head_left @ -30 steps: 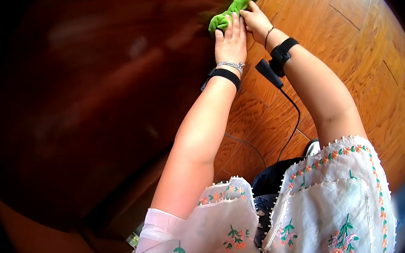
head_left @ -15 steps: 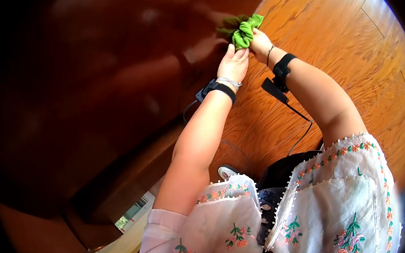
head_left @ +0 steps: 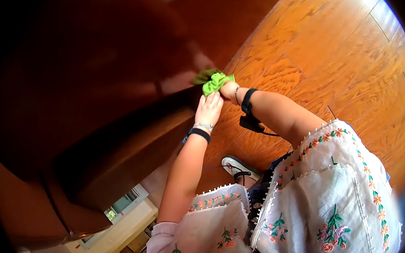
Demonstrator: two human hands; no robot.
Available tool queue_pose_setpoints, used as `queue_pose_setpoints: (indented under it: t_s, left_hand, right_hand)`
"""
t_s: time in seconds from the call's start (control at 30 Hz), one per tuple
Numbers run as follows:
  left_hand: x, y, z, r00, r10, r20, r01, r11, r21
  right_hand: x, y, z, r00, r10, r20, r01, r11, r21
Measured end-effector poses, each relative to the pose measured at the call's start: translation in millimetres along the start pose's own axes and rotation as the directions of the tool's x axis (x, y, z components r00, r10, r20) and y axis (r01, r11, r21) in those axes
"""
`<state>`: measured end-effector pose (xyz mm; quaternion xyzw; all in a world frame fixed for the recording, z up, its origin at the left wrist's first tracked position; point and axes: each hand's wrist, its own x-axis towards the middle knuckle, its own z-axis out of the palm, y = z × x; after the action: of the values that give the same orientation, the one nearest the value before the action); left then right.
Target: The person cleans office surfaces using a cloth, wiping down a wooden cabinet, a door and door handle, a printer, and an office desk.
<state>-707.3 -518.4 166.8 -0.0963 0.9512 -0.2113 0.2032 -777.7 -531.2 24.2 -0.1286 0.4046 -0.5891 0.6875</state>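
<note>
Where a dark glossy surface [head_left: 210,27] borders the wood-grained floor [head_left: 289,52], 1 bunched green cloth [head_left: 213,85] lies at the surface's edge, its dim green reflection just beside it. The right hand [head_left: 229,91] meets the cloth from the right and is clenched around part of it, the fingertips concealed in the folds. The left hand [head_left: 209,108] reaches from below, fingers extended and close together, their tips touching the cloth's lower edge; whether they pinch it cannot be told. Each of the 2 arms bears a black band [head_left: 200,134]; a silvery bracelet [head_left: 204,125] circles the left wrist. Below, 1 white shoe [head_left: 233,165] shows beyond the embroidered blouse [head_left: 308,206].
</note>
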Motion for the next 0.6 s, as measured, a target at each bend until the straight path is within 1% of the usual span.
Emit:
queue_pose_setpoints:
  t_s: [0.03, 0.07, 0.1, 0.13, 0.2, 0.23, 0.27, 0.3, 0.33, 0.37, 0.4, 0.47, 0.5, 0.53, 0.57, 0.6]
  left_hand:
    - [-10, 3, -2, 0.995, -0.101, 0.008, 0.101, 0.990, -0.102]
    - [-16, 3, -6, 0.979, -0.201, 0.015, 0.200, 0.960, -0.195]
    - [-26, 2, -6, 0.958, -0.284, 0.038, 0.279, 0.895, -0.349]
    - [-35, 7, -11, 0.938, -0.346, -0.021, 0.301, 0.843, -0.447]
    - [-53, 11, -27, 0.877, -0.444, -0.185, 0.269, 0.773, -0.575]
    - [-58, 13, -38, 0.850, -0.484, -0.208, 0.266, 0.735, -0.623]
    - [-86, 33, -34, 0.793, -0.597, -0.121, 0.365, 0.626, -0.689]
    - [-93, 30, -33, 0.778, -0.625, -0.070, 0.389, 0.566, -0.727]
    - [-93, 29, -33, 0.762, -0.646, -0.032, 0.399, 0.509, -0.763]
    - [-93, 29, -36, 0.749, -0.659, -0.075, 0.369, 0.508, -0.778]
    - [-89, 24, -45, 0.732, -0.676, -0.088, 0.371, 0.503, -0.781]
    - [-90, 16, -69, 0.668, -0.726, -0.163, 0.296, 0.460, -0.837]
    - [-90, 44, -66, 0.642, -0.754, -0.139, 0.277, 0.397, -0.875]
    - [-91, 46, -68, 0.607, -0.776, -0.172, 0.286, 0.415, -0.864]
    - [-92, 53, -72, 0.566, -0.822, -0.068, 0.241, 0.244, -0.939]
    - [-95, 60, -76, 0.528, -0.849, 0.027, 0.177, 0.079, -0.981]
  right_hand:
    - [-6, 5, 0, 0.984, 0.174, 0.032, -0.172, 0.984, -0.055]
    - [-28, -19, 0, 0.941, 0.333, 0.052, -0.326, 0.938, -0.117]
    - [-35, -24, 2, 0.965, 0.263, 0.015, -0.255, 0.947, -0.196]
    - [-52, -35, -2, 0.959, 0.282, 0.019, -0.271, 0.938, -0.216]
    - [-86, -70, -5, 0.956, 0.214, 0.201, -0.153, 0.948, -0.279]
    - [-90, -77, -13, 0.947, 0.167, 0.273, -0.092, 0.959, -0.267]
    - [-97, -63, -12, 0.899, 0.237, 0.368, -0.128, 0.946, -0.298]
    - [-92, -69, -14, 0.897, 0.301, 0.324, -0.211, 0.935, -0.286]
    - [-87, -75, -15, 0.895, 0.355, 0.270, -0.282, 0.919, -0.275]
    - [-90, -75, -11, 0.889, 0.322, 0.325, -0.298, 0.947, -0.122]
    - [-97, -86, -2, 0.880, 0.363, 0.305, -0.341, 0.932, -0.125]
    - [-108, -110, 15, 0.809, 0.398, 0.432, -0.413, 0.909, -0.062]
    - [-124, -93, -2, 0.800, 0.409, 0.440, -0.438, 0.898, -0.039]
    - [-120, -94, -2, 0.789, 0.408, 0.460, -0.453, 0.891, -0.013]
    - [-114, -82, -5, 0.766, 0.304, 0.566, -0.410, 0.910, 0.066]
    - [-127, -96, 3, 0.707, 0.242, 0.664, -0.405, 0.909, 0.101]
